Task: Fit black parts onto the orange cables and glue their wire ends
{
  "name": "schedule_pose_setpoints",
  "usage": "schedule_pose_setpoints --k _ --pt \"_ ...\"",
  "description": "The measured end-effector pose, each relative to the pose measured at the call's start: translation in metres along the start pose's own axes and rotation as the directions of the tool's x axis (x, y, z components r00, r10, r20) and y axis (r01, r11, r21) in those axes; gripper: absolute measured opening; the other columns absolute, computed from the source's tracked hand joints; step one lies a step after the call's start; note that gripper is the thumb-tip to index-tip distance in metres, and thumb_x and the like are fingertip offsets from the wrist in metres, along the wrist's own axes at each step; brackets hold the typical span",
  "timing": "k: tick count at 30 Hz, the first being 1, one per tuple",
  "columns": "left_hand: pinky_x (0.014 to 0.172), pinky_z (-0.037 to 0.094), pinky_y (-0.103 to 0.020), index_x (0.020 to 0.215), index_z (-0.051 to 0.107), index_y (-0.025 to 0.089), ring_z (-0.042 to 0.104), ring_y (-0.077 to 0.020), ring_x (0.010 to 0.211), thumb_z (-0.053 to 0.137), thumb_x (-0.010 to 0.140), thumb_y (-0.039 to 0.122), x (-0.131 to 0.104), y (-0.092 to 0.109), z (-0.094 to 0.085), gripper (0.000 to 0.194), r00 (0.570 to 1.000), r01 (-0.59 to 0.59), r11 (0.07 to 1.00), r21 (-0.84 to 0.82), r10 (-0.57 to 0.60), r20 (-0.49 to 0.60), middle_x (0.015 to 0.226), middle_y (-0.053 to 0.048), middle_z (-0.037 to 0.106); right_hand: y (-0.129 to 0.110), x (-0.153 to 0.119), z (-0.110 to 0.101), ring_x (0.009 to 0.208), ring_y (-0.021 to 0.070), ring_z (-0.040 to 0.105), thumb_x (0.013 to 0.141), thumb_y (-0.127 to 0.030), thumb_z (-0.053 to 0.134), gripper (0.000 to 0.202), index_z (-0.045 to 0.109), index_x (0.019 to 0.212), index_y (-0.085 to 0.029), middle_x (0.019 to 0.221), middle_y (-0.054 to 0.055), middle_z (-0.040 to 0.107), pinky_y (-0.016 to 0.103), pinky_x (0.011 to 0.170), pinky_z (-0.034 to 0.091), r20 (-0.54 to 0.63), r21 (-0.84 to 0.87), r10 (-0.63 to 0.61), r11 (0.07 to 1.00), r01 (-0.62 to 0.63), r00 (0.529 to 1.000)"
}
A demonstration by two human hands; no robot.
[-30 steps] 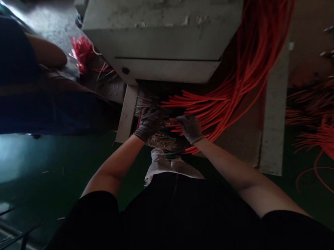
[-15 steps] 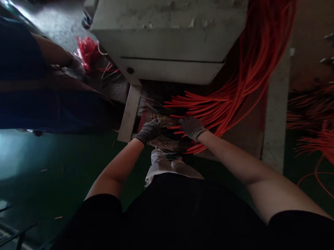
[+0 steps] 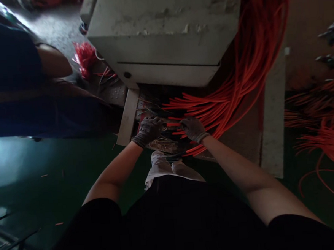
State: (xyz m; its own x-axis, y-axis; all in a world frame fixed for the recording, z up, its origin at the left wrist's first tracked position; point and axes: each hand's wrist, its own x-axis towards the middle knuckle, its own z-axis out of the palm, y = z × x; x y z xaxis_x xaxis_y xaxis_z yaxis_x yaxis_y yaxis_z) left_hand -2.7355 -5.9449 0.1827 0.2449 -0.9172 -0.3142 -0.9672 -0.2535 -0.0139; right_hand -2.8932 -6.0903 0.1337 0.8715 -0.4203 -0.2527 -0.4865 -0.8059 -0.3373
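Several orange cables [image 3: 219, 98] run from the upper right down to a low bench, where their dark stripped ends point left. My right hand [image 3: 194, 128], in a grey glove, is closed around one or more of the orange cables near their ends. Left of it, my left hand [image 3: 150, 129], also gloved, is curled over the thin wire ends; what its fingers pinch is too small and dark to tell. Below both hands a brownish block [image 3: 164, 146] lies at the bench's near edge, close to my legs.
A grey metal cabinet [image 3: 164, 45] stands just beyond the hands. At the left is a person in blue [image 3: 8, 60]. A red plastic bundle [image 3: 84, 58] lies behind. More orange cables [image 3: 332, 138] hang at the right. A metal rack [image 3: 17, 242] is at the lower left.
My left hand has turned and its back now faces up more, with fingers nearer the cable ends. My right hand has barely moved. The other person's forearm has shifted, and the view has moved slightly.
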Motion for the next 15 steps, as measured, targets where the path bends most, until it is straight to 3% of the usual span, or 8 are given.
schedule_pose_setpoints --k 4,9,15 --pt "0.091 0.048 -0.044 0.129 0.064 0.017 0.062 -0.0324 0.118 0.037 0.101 0.026 0.003 0.004 0.002 0.039 1.000 -0.012 1.000 0.028 0.012 0.029 0.125 -0.017 0.067 0.001 -0.001 0.001 0.110 0.0271 0.060 0.101 -0.026 0.048 0.035 0.070 0.124 -0.013 0.120 0.017 0.068 0.035 0.093 0.043 -0.010 0.030 0.003 1.000 -0.002 1.000" --pt "0.085 0.052 -0.036 0.138 0.056 0.019 0.067 -0.0273 0.112 0.038 0.103 0.032 0.008 0.011 0.004 0.042 0.993 0.065 0.997 -0.051 -0.060 0.099 0.128 -0.015 0.066 0.002 0.000 0.002 0.110 0.0281 0.060 0.101 -0.024 0.047 0.034 0.072 0.121 -0.013 0.117 0.016 0.070 0.036 0.095 0.042 -0.034 0.052 -0.026 0.998 0.028 0.999" --pt "0.087 0.052 -0.037 0.131 0.061 0.014 0.069 -0.0269 0.110 0.040 0.102 0.026 0.015 0.013 -0.003 0.038 0.988 0.000 0.999 -0.051 0.008 0.154 0.122 -0.016 0.070 0.004 0.000 0.005 0.110 0.0288 0.060 0.098 -0.022 0.050 0.032 0.073 0.120 -0.014 0.116 0.016 0.070 0.038 0.096 0.045 -0.056 0.063 -0.038 0.997 0.041 0.998"
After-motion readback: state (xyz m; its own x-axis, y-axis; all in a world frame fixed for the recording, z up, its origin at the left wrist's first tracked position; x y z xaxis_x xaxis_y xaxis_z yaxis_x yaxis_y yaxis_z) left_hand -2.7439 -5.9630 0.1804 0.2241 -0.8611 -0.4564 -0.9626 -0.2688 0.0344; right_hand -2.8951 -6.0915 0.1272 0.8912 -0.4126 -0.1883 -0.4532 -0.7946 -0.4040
